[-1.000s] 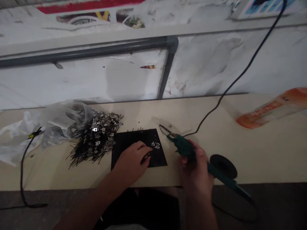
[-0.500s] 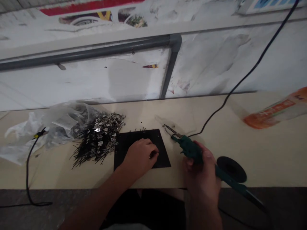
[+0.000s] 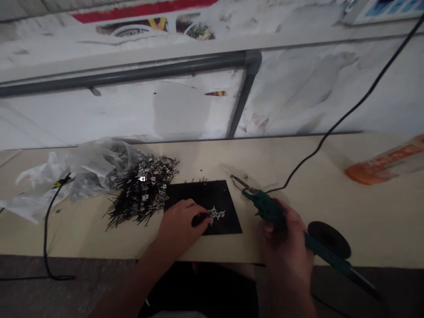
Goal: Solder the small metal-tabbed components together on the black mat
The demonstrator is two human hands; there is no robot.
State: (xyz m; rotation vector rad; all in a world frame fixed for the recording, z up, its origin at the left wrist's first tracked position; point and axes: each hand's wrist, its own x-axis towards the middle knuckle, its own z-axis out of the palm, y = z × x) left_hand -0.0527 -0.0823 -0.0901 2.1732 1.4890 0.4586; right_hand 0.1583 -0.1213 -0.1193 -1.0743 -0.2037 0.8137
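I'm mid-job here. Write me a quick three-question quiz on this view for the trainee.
1. Which hand grips the green tool?
2. True or false: the wire pile lies to the left of the black mat.
3. Which is nearest the left hand?
A) the bottle
B) the small metal pieces
C) the black disc

Key:
1. The right hand
2. True
3. B

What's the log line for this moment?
left hand: pinching metal parts over black mat | right hand: gripping green soldering tool right of mat | parts pile: left of mat
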